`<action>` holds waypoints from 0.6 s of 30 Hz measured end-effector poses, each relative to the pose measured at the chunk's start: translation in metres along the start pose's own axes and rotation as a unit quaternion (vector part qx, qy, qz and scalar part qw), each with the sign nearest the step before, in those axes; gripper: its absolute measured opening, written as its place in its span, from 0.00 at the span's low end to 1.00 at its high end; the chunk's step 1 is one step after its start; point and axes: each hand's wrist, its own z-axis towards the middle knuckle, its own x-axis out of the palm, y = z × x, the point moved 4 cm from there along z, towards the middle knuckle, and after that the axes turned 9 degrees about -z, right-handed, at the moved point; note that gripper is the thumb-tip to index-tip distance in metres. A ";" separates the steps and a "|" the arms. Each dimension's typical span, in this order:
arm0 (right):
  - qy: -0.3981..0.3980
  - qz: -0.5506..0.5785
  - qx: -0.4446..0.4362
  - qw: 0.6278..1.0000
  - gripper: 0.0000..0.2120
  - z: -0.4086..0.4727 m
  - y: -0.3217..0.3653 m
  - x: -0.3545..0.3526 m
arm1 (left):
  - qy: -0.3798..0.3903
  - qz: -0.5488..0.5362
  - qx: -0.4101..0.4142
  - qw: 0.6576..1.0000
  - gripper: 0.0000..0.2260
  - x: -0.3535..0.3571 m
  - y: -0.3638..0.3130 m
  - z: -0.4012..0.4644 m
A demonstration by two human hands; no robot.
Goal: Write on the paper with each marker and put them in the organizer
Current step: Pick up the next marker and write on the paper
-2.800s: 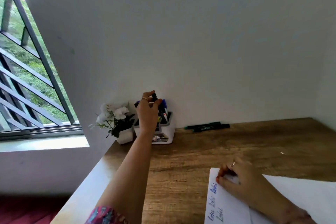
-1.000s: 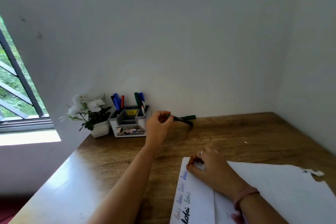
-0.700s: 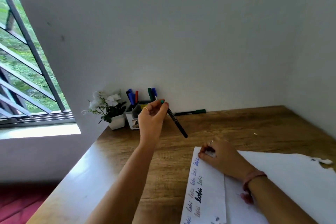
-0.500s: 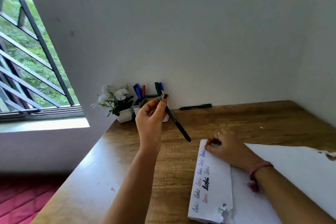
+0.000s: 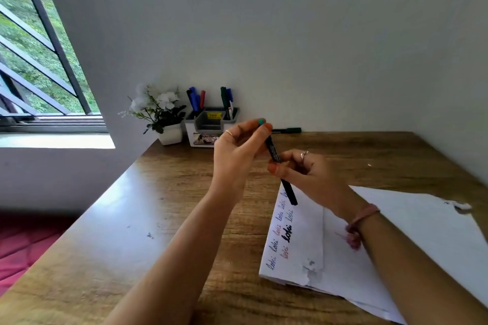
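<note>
Both hands on the black marker (image 5: 280, 166), above the paper's (image 5: 396, 232) top-left corner.

From my remote seat I see the organizer (image 5: 211, 124) at the wall holding markers upright: blue, black and red in its left slot, green and blue in its right (the middle slot's contents I can't make out). My left hand (image 5: 237, 155) pinches the marker's top end; my right hand (image 5: 309, 174) pinches its middle, hiding part of the barrel. Half a second ago the right hand lay on the paper and only the left held the marker. A green marker (image 5: 287, 130) lies by the wall, partly hidden behind my fingertips. The paper's writing is too small to read.
</note>
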 end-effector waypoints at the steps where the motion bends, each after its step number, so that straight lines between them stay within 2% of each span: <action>1: 0.003 0.002 -0.008 1.000 0.14 0.000 0.002 -0.001 | 0.020 -0.009 -0.009 1.000 0.08 0.003 0.002 -0.002; 3: -0.013 0.035 -0.007 0.999 0.08 0.000 0.003 -0.005 | 0.070 0.023 -0.046 0.996 0.10 0.006 0.008 -0.005; 4: -0.025 0.062 0.002 0.998 0.05 0.000 0.002 -0.008 | 0.110 0.075 -0.077 0.988 0.13 0.007 0.013 -0.006; 6: -0.041 0.093 0.018 0.995 0.04 -0.001 0.001 -0.014 | 0.210 0.177 -0.167 0.947 0.20 0.011 0.024 -0.013; 7: -0.039 0.090 0.022 0.995 0.04 -0.002 0.002 -0.015 | 0.243 0.189 -0.216 0.927 0.21 0.012 0.029 -0.017; 9: -0.032 0.087 0.030 0.995 0.05 -0.004 -0.001 -0.016 | 0.267 0.143 -0.278 0.911 0.19 0.018 0.033 -0.026; 15: -0.061 0.128 0.069 0.987 0.07 -0.004 -0.006 -0.014 | 0.267 0.134 -0.235 0.925 0.13 0.024 0.042 -0.026; 18: -0.069 0.169 0.092 0.979 0.06 -0.005 -0.010 -0.008 | 0.245 0.143 -0.210 0.936 0.15 0.021 0.048 -0.025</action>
